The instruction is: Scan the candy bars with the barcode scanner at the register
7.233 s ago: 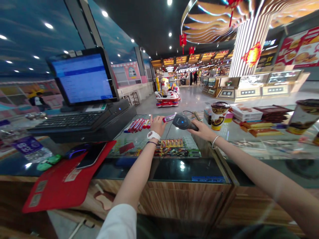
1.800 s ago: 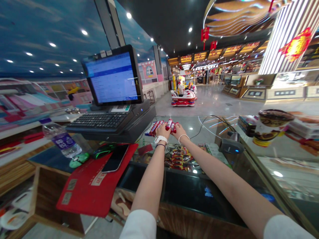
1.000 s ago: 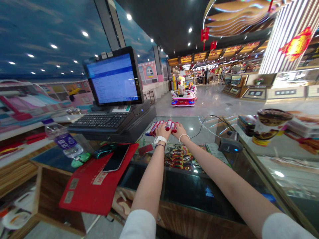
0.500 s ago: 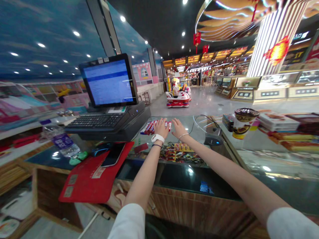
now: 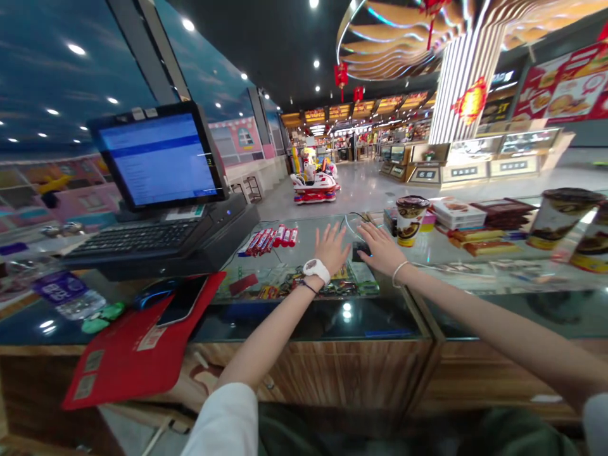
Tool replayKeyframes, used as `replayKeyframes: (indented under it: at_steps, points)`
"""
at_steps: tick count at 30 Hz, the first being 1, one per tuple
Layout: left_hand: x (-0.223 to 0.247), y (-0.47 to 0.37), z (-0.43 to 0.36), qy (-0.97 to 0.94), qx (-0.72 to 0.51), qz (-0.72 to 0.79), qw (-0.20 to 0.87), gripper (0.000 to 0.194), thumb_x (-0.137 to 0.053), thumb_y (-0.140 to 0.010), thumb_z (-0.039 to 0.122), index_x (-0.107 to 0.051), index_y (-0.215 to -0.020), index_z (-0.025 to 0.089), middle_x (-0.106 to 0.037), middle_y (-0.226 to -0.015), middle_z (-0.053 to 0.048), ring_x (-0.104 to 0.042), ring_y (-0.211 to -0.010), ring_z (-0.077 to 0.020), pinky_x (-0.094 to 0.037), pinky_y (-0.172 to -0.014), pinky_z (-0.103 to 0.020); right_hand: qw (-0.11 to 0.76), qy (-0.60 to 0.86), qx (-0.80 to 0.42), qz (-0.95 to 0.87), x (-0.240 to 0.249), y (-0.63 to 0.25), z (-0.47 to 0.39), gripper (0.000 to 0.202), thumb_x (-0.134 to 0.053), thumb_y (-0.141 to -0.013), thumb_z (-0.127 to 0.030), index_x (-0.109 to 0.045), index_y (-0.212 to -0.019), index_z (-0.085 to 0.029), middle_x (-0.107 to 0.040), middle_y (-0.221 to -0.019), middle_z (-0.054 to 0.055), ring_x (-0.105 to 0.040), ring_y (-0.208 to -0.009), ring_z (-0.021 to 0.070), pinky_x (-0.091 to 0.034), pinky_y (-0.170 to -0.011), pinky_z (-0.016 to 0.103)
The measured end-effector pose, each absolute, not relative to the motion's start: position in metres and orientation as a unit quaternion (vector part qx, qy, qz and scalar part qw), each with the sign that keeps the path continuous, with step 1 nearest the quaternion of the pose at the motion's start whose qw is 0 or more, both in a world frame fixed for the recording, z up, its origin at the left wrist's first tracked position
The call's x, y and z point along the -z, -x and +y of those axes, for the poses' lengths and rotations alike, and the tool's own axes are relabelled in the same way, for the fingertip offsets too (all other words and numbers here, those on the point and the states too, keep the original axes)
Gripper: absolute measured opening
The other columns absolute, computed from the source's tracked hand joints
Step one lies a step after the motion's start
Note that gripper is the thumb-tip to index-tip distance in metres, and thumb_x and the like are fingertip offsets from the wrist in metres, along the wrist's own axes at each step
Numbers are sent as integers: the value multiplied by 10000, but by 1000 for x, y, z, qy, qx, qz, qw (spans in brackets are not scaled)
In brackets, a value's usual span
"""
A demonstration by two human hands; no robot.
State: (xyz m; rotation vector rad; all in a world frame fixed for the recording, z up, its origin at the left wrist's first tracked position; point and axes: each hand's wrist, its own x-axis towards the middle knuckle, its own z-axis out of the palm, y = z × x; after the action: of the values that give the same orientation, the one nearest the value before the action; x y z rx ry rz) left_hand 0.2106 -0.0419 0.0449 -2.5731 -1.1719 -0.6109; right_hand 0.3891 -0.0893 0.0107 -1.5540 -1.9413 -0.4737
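Both of my hands are over the glass counter top [image 5: 304, 221] with fingers stretched out. My left hand [image 5: 331, 248], with a white watch at the wrist, is open, palm down and holds nothing. To its left lies a row of wrapped snack sticks [image 5: 268, 240], some with red and white ends. My right hand [image 5: 382, 250] is open too, its fingers reaching over a small black device [image 5: 361, 252] with a cable. The hand partly hides that device, and whether they touch I cannot tell. A lidded brown and yellow cup [image 5: 411, 221] stands just beyond my right hand.
At left are a monitor [image 5: 159, 155], a keyboard [image 5: 137, 239], a water bottle [image 5: 69, 294] and a phone [image 5: 183, 299] on a red mat [image 5: 137, 361]. At right lie snack boxes [image 5: 458, 214], yellow packets [image 5: 489, 244] and more cups [image 5: 560, 218]. Small packets show under the glass.
My left hand has left the wrapped snack sticks and moved right. My right hand has moved right to the black device. The view has turned to the right.
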Motion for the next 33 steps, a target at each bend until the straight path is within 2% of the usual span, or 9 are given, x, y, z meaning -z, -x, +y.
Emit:
replayKeyframes:
  at_steps: [9, 15, 22, 27, 33]
  points:
    - [-30, -299, -77, 935, 202, -263, 124, 525, -404, -998, 398, -425, -1488, 209, -375, -1593, -68, -289, -1490, -269, -154, -1251, -545, 238, 663, 237, -669, 3, -493, -146, 638, -493, -901, -351, -386, -1486, -120, -399, -1562, 169, -375, -1440, 320, -323, -1165, 524]
    - [-21, -358, -98, 956, 186, -193, 120, 535, -411, -998, 395, -422, -1492, 187, -362, -1599, -83, -279, -1496, -276, -154, -1250, -546, 194, 717, 247, -622, 15, -555, -177, 660, -503, -879, -324, -376, -1497, -129, -409, -1558, 159, -378, -1432, 322, -327, -1155, 523]
    - [-9, -423, -113, 968, 171, -153, 102, 535, -409, -998, 392, -432, -1484, 172, -372, -1592, -94, -289, -1491, -277, -158, -1250, -546, 149, 763, 217, -591, 26, -612, -200, 678, -514, -851, -284, -377, -1496, -127, -427, -1544, 171, -402, -1414, 326, -340, -1141, 521]
    - [2, -463, -115, 970, 170, -147, 88, 537, -432, -988, 384, -433, -1480, 170, -378, -1587, -110, -298, -1486, -287, -162, -1244, -553, 130, 790, 189, -569, 26, -638, -205, 681, -515, -860, -291, -373, -1497, -98, -386, -1569, 177, -351, -1453, 312, -285, -1183, 507]
    - [10, -505, -113, 969, 187, -145, 75, 538, -465, -972, 372, -452, -1462, 151, -399, -1571, -132, -327, -1469, -297, -172, -1237, -558, 132, 810, 160, -549, 29, -661, -207, 655, -515, -869, -260, -378, -1491, -106, -380, -1570, 188, -321, -1473, 299, -275, -1183, 536]
